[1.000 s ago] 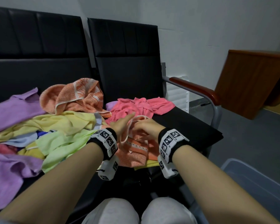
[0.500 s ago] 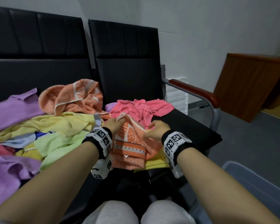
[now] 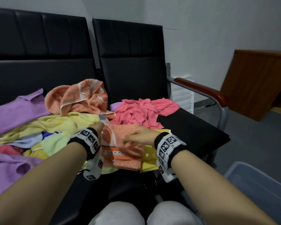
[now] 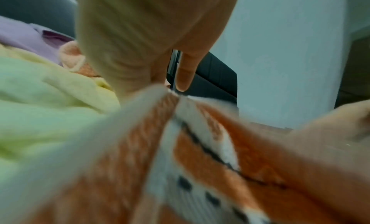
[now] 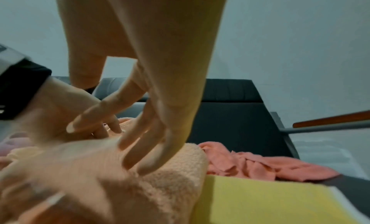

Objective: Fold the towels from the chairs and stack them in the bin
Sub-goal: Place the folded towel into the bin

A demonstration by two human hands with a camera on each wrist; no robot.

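An orange patterned towel (image 3: 120, 153) lies partly folded on a folded yellow towel (image 3: 148, 158) at the front of the right black chair seat (image 3: 193, 132). My left hand (image 3: 99, 127) pinches the towel's far left edge; in the left wrist view the cloth (image 4: 200, 148) rises to the fingers (image 4: 184, 72). My right hand (image 3: 135, 135) lies on top of the orange towel (image 5: 170, 180), its straight fingers (image 5: 144, 153) pressing the cloth. The yellow towel (image 5: 260, 200) shows underneath, to the right.
A crumpled pink towel (image 3: 141, 111) lies behind on the same seat. Purple, yellow, green and orange towels (image 3: 39, 127) are heaped on the left chair. A grey plastic bin (image 3: 258, 184) stands on the floor at lower right, below the wooden armrest (image 3: 204, 91).
The lifted half of the orange towel has come down and the towel lies flatter. My right hand let go of the edge and now presses on top; my left hand still holds the edge.
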